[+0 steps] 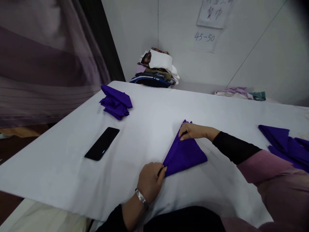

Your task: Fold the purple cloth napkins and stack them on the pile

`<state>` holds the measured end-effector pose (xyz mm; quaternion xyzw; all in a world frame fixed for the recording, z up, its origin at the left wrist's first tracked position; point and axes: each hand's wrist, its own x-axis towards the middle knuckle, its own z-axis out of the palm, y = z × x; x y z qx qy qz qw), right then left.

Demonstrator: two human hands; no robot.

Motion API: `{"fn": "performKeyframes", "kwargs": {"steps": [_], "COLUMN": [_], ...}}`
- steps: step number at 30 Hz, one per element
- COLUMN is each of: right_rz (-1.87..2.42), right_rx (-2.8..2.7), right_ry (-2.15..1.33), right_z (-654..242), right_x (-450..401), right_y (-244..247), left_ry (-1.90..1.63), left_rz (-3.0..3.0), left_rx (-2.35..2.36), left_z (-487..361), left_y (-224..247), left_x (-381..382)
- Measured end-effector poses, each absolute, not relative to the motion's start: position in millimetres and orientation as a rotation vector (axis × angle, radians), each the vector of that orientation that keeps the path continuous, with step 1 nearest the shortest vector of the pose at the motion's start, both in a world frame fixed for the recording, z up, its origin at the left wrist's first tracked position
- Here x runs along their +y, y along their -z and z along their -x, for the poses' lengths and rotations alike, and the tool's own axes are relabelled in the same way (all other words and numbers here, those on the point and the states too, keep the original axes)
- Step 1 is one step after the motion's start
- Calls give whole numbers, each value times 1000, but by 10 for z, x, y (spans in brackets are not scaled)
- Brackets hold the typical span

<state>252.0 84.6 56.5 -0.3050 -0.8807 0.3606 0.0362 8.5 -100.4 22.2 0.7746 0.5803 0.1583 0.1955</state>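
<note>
A purple cloth, folded into a roughly triangular shape, lies on the white-covered table. My left hand, with a silver bracelet at the wrist, is closed on the cloth's lower left corner, thumb against fingers. Near the top of the cloth, my right hand pinches its left edge between thumb and fingers.
A black phone lies at the left, with a bunched purple cloth behind it. More folded purple cloths are at the right. Stacked clothes stand at the back by the wall, and a curtain hangs at the left.
</note>
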Motion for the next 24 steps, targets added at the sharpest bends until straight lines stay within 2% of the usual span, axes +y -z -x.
{"fn": "performKeyframes", "kwargs": {"steps": [4,10,24], "right_rz": [1002,954,893], "right_rx": [-2719,-2890,-2897], "right_ry": [-1195,-819,-614], "right_z": [-2506,-2400,-2396], "right_x": [936,1036,1117], "right_y": [-529,-501,-386], "left_ry": [-381,-319,-303], "left_rz": [-2203,-2216,-2177], "left_rx": [1607,1667,1724], "left_z": [-111,-132,-98], "left_y": [-236,-254,-237], "left_x": [-998,-990,-988]}}
